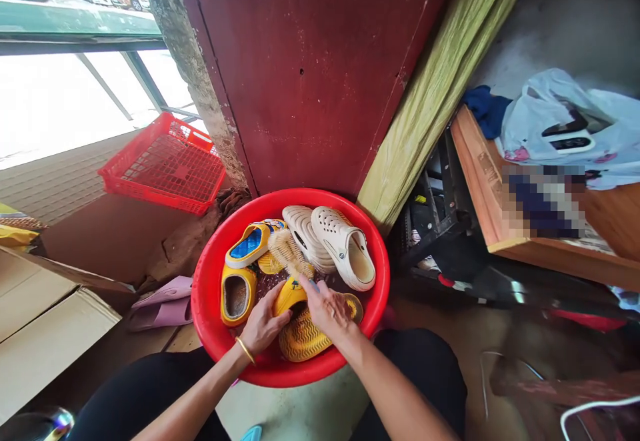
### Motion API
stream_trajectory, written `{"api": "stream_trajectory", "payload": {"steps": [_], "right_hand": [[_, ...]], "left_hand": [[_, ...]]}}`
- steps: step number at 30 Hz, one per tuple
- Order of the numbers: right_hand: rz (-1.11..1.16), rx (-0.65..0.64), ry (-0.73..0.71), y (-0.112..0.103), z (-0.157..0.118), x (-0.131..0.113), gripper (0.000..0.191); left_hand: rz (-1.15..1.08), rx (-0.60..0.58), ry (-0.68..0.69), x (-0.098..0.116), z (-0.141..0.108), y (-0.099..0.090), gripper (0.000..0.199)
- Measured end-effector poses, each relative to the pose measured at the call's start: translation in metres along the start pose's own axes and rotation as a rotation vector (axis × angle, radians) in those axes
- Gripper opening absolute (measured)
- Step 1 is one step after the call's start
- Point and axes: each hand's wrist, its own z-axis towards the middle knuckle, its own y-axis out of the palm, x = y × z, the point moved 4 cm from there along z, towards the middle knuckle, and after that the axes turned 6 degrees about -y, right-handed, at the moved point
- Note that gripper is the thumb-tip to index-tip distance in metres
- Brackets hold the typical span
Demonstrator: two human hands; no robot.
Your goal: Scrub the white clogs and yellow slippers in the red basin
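A red basin (pixel 210 324) stands between my knees with several shoes in dark, sudsy water. My left hand (pixel 264 321) grips a yellow shoe (pixel 290 296) near the middle. In my right hand (pixel 327 307) is a scrub brush (pixel 286 249), its pale bristles beyond my fingers over the shoe's toe end; the handle is mostly hidden. Below my right hand lies another yellow shoe with its patterned sole up (pixel 305 341). On the left are a yellow slipper (pixel 237 297) and a blue-lined one (pixel 247 246). A pair of cream clogs (pixel 343 241) rests at the back right.
Behind the basin rises a dark red door (pixel 310 94). A red plastic crate (pixel 165 167), cardboard (pixel 55 334) and pink slippers (pixel 163 301) are at left. To the right are a yellow-green curtain (pixel 430 107) and a wooden tabletop (pixel 520 244) carrying a plastic bag (pixel 545 114).
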Motion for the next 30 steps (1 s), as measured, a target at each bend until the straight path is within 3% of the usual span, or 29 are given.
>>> {"api": "stream_trajectory", "payload": {"steps": [3, 6, 8, 13, 19, 23, 28, 30], "right_hand": [[-0.018, 0.031, 0.057, 0.0, 0.0, 0.007, 0.061], [-0.001, 0.047, -0.117, 0.005, -0.007, -0.008, 0.063], [-0.017, 0.037, -0.143, 0.007, -0.007, -0.008, 0.064], [-0.041, 0.032, 0.131, 0.0, 0.005, 0.03, 0.057], [0.074, 0.125, -0.068, 0.003, 0.001, 0.013, 0.057], [0.122, 0.161, 0.094, 0.003, -0.001, 0.03, 0.055], [0.177, 0.218, -0.082, 0.006, -0.001, 0.027, 0.057], [0.147, 0.221, -0.044, 0.008, 0.0, 0.034, 0.056]], "left_hand": [[0.001, 0.025, 0.0, -0.001, 0.003, 0.0, 0.067], [-0.028, 0.009, -0.007, 0.0, 0.005, -0.002, 0.052], [-0.054, 0.002, -0.035, 0.002, 0.005, -0.005, 0.049], [-0.237, 0.082, -0.156, 0.015, 0.002, -0.02, 0.063], [-0.729, 0.02, -0.39, 0.013, -0.003, -0.021, 0.076], [-0.814, 0.044, -0.494, 0.009, -0.009, -0.024, 0.076], [-0.845, -0.001, -0.522, 0.01, -0.011, -0.026, 0.082], [-0.821, -0.01, -0.508, 0.011, -0.012, -0.026, 0.081]]}}
